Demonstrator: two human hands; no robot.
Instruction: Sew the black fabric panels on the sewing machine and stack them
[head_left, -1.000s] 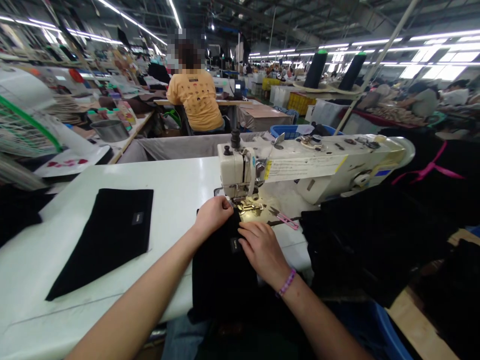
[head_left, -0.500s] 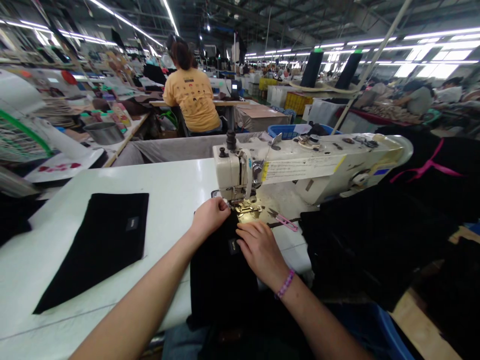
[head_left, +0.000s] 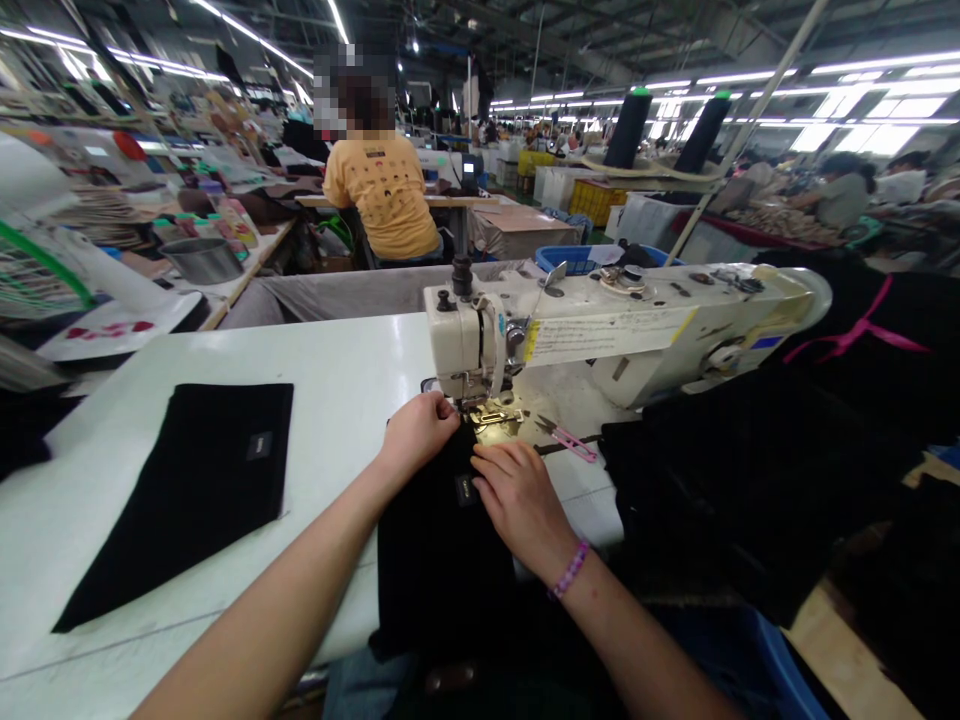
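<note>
The person sits at a cream sewing machine [head_left: 600,330] on a white surface [head_left: 352,370], both hands on a black fabric piece [head_left: 442,560] that carries a small dark label [head_left: 465,489]. The piece lies with its long axis running from six o'clock, where it hangs off the near edge of the surface toward the lap, up to twelve o'clock, where its far end points in under the machine's presser foot [head_left: 480,410]. The left hand [head_left: 418,432] rests on the far left corner of the fabric, fingers curled and closed, pinching the cloth edge just beside the foot. The right hand [head_left: 517,500] lies flat on the fabric at about three o'clock from the label, fingers extended and together, pressing down rather than gripping; a pink bracelet [head_left: 570,570] circles its wrist. Pink-handled snips [head_left: 566,438] lie on the surface at two o'clock from the right hand. A second black piece [head_left: 195,480] lies flat well away at nine o'clock.
</note>
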